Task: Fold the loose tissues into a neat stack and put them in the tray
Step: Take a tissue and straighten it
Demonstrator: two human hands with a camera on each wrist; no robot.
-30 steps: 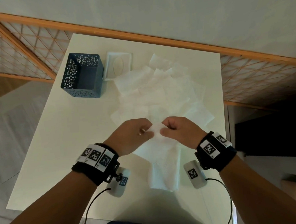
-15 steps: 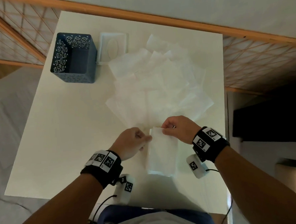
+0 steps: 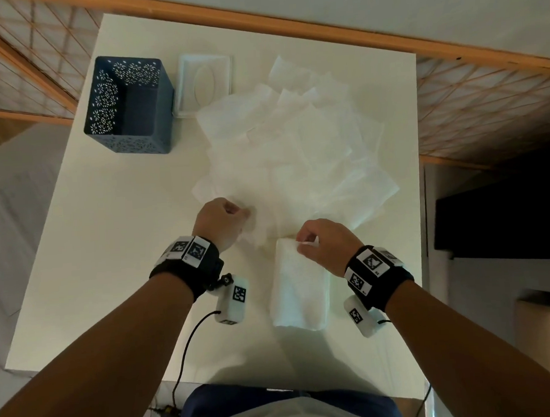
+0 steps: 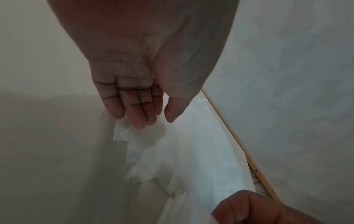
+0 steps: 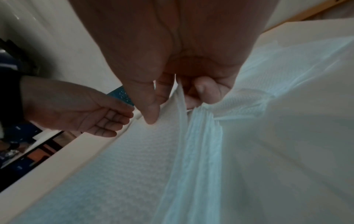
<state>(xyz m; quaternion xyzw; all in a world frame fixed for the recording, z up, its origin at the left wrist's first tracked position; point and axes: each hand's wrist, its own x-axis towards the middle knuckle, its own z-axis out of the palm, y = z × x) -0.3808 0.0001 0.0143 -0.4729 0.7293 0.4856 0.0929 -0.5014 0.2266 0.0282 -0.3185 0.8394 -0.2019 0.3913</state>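
A folded white tissue [image 3: 298,290] lies flat on the table near its front edge. My right hand [image 3: 304,242] pinches its far edge between thumb and fingers, which the right wrist view shows close up on the folded tissue [image 5: 118,159] under my right hand [image 5: 166,109]. My left hand [image 3: 247,214] hovers over the near left edge of the loose tissues [image 3: 296,153]. In the left wrist view the left hand [image 4: 153,122] has relaxed fingers with the thumb apart and holds nothing. Several loose tissues [image 4: 191,151] overlap in a spread across the table's middle.
A dark blue perforated basket [image 3: 128,104] stands at the far left of the white table [image 3: 110,249]. Beside it lies a flat white tissue-box lid [image 3: 205,84] with an oval opening. A wooden lattice rail [image 3: 451,62] runs behind the table.
My left hand let go of the folded tissue and moved left and forward to the loose pile. My right hand kept its pinch on the folded tissue, which now lies flat.
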